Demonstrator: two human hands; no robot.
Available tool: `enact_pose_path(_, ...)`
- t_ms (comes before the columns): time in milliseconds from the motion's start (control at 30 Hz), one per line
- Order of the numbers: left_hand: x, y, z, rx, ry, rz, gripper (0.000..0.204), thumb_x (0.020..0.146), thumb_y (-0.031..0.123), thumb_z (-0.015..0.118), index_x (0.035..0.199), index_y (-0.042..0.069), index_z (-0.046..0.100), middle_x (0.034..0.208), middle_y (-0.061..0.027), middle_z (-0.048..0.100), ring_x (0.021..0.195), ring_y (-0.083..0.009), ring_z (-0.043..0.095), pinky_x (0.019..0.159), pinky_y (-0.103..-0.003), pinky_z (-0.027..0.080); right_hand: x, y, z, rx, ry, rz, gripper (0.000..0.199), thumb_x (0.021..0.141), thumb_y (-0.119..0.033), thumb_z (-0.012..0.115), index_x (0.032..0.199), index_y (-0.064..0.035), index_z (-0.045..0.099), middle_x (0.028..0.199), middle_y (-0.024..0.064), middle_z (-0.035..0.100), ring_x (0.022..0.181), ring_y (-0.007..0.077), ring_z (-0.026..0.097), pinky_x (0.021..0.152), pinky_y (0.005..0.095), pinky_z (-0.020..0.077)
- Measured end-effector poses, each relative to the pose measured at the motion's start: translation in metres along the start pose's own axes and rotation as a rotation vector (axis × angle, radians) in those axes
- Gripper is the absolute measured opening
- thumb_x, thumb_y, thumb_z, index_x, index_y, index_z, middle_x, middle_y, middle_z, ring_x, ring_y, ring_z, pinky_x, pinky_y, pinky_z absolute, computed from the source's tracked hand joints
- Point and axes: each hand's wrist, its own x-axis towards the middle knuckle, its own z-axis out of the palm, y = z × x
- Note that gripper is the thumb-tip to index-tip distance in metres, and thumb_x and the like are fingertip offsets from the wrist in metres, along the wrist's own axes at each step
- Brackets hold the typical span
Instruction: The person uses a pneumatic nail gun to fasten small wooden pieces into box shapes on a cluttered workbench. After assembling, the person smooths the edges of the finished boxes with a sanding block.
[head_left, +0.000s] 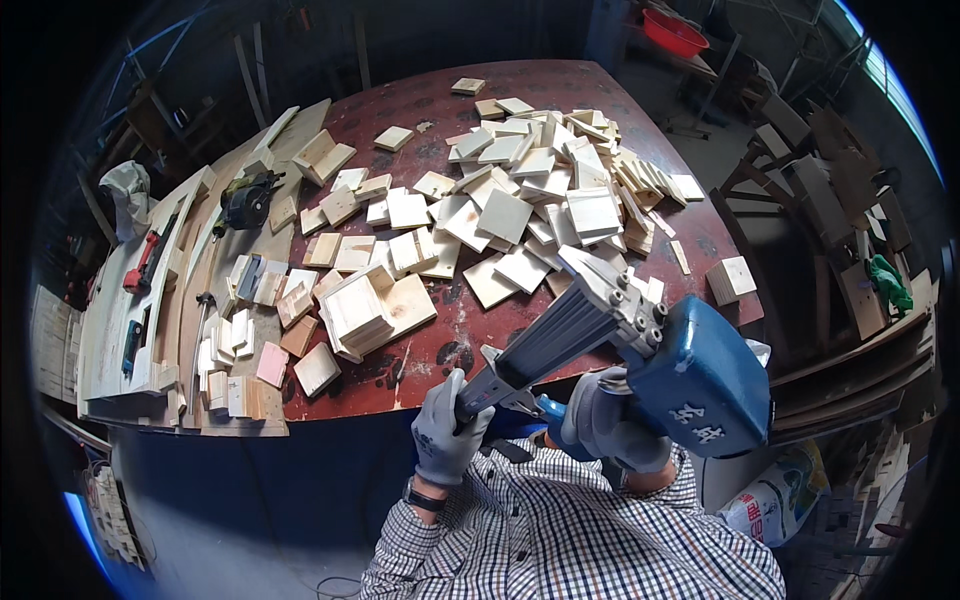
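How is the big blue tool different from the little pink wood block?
The blue tool is blue and grey, but the pink block is pinkish. The blue tool looks much bigger than the pink block. The left hand and right hand hold the blue tool up, while the pink block sits beside other blocks.

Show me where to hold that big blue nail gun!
Probably hold the nail gun by its blue handle, from the person's side, as the right hand does: it looks slimmer than the bulky blue head. The tool is long and slanted, so a second hand likely helps at the lower end of the grey magazine, where the left hand is.
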Motion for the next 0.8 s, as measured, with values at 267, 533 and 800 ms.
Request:
enact_pose_path(267, 0.003, -0.017, -0.053, 0.085, -0.047, 0.039, 0.064, 0.091, 0.050, 0.076, 0.133, 0.003, 0.066, 0.120, -0.0159, 0.072, 0.108, -0.0338, 0.071, 0.089, -0.043, 0.060, 0.009, 0.003, -0.025, -0.150, 0.032, -0.059, 0.023, 0.100, -0.026, 0.063, 0.088, -0.0089, 0.053, 0.074, 0.0028, 0.054, 0.064, 0.0147, 0.053, 0.064, 0.0308, 0.0507)
enact_pose_path(533, 0.056, -0.165, -0.160, 0.598, 0.374, -0.163, 0.022, 0.086, 0.013, 0.080, 0.105, 0.006, 0.073, 0.112, -0.0112, 0.071, 0.104, -0.0327, 0.069, 0.089, -0.042, 0.057, 0.032, -0.009, -0.045, -0.229, 0.100, -0.016, 0.029, 0.105, -0.026, 0.053, 0.081, -0.0109, 0.046, 0.063, -0.0005, 0.038, 0.056, 0.0129, 0.038, 0.058, 0.0298, 0.0401)
enact_pose_path(800, 0.152, -0.413, -0.215, 0.902, -0.156, -0.772, 0.028, 0.090, 0.031, 0.072, 0.110, 0.013, 0.077, 0.122, -0.0143, 0.069, 0.114, -0.0344, 0.064, 0.100, -0.045, 0.052, 0.081, 0.008, -0.052, -0.124, 0.192, -0.037, 0.063, 0.103, -0.017, 0.057, 0.158, 0.0022, 0.033, 0.077, -0.0018, 0.047, 0.068, 0.0135, 0.048, 0.074, 0.0371, 0.0471)
